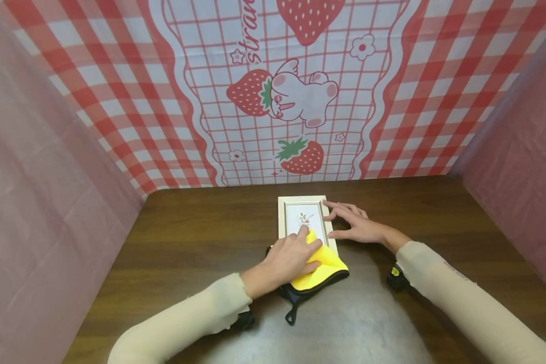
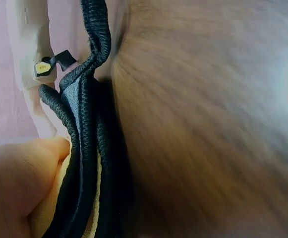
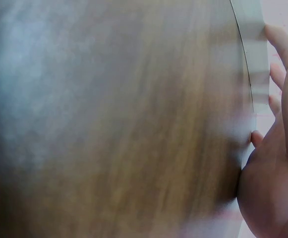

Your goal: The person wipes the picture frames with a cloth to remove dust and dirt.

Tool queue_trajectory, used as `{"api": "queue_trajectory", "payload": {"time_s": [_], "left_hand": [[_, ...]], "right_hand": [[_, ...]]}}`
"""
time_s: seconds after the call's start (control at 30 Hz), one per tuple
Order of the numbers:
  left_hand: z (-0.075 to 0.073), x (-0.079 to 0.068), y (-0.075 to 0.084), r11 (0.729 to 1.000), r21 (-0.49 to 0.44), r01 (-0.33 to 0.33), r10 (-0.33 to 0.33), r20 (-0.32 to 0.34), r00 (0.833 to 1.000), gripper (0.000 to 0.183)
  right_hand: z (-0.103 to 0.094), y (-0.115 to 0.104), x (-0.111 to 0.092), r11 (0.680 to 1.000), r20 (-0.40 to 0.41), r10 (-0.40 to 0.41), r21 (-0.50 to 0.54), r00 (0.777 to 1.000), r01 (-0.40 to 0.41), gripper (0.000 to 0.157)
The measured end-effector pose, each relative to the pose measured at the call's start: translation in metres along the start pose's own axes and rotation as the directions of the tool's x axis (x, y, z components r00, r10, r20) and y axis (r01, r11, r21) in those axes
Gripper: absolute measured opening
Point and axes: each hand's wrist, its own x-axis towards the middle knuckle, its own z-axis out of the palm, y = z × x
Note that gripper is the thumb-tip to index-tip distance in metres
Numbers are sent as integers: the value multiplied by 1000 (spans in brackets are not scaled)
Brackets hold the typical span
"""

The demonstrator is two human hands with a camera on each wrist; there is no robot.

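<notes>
A picture frame (image 1: 282,216) with a pale cream border lies on the table, a small floral print (image 1: 296,212) behind its pane. Over its lower part lies a yellow cleaning cloth (image 1: 325,270) with a dark edge and a hanging loop. My left hand (image 1: 287,257) grips the cloth and presses it onto the pane, index finger pointing up the picture. In the left wrist view the thumb (image 2: 22,173) lies against the folded cloth (image 2: 82,148). My right hand (image 1: 357,225) touches the frame's right border with spread fingers; the right wrist view shows fingertips along that edge.
The brown wooden table (image 1: 200,232) reaches back to a red-and-white checked strawberry curtain (image 1: 273,151). Pink fabric (image 1: 59,177) hangs at both sides. Each wrist carries a small black device, such as the one under the right sleeve (image 1: 455,288).
</notes>
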Motion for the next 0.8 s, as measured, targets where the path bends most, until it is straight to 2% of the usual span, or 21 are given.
{"api": "queue_trajectory", "payload": {"time_s": [0.23, 0.37, 0.43, 0.47, 0.67, 0.8], "left_hand": [[-1, 9, 9, 999, -4, 34, -34, 18, 999, 49], [-3, 15, 14, 999, -5, 50, -50, 44, 998, 52], [-4, 17, 17, 999, 3, 52, -52, 50, 997, 52], [-4, 18, 18, 999, 8, 52, -53, 49, 997, 52], [-3, 17, 21, 998, 13, 61, -62, 49, 997, 54], [-4, 14, 20, 998, 6, 63, -63, 41, 997, 53]], "right_hand": [[-1, -1, 1, 1000, -14, -14, 14, 1000, 14, 39], [-2, 0, 0, 1000, -27, -27, 8, 999, 27, 62], [-2, 0, 1, 1000, -23, -23, 2, 999, 23, 68], [-3, -1, 0, 1000, -19, -25, -1, 1000, 25, 68], [-1, 0, 0, 1000, -1, -21, -4, 1000, 21, 39], [1, 1, 0, 1000, 1, -12, -5, 1000, 12, 32]]}}
